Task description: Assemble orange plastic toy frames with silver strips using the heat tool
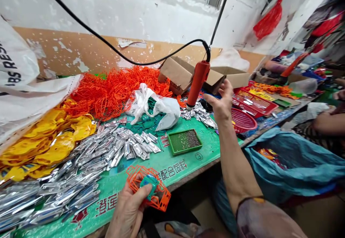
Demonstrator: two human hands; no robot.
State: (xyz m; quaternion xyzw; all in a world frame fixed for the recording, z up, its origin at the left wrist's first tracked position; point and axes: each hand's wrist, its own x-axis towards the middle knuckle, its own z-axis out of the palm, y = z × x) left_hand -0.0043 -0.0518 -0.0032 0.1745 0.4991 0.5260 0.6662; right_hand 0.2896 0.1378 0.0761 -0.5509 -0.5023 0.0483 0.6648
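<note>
My left hand (132,204) is closed on an orange plastic frame (162,197) at the table's front edge. A teal plastic piece (150,185) lies on the frame under my thumb. My right hand (223,99) is raised, fingers apart and nothing in it, just right of a hanging red electric screwdriver (198,83). A gap shows between that hand and the tool. The screwdriver points tip down over a pile of small silvery parts (201,113). A green tray (184,141) with many tiny screws sits between my hands.
Silvery metal strips (81,166), yellow plastic parts (54,141) and orange frames (115,91) are heaped at left. A white plastic bag (167,110) holds teal pieces. Cardboard boxes (178,73), red baskets (244,119) and a blue sack (302,166) stand rightward. A black cable (113,49) crosses above.
</note>
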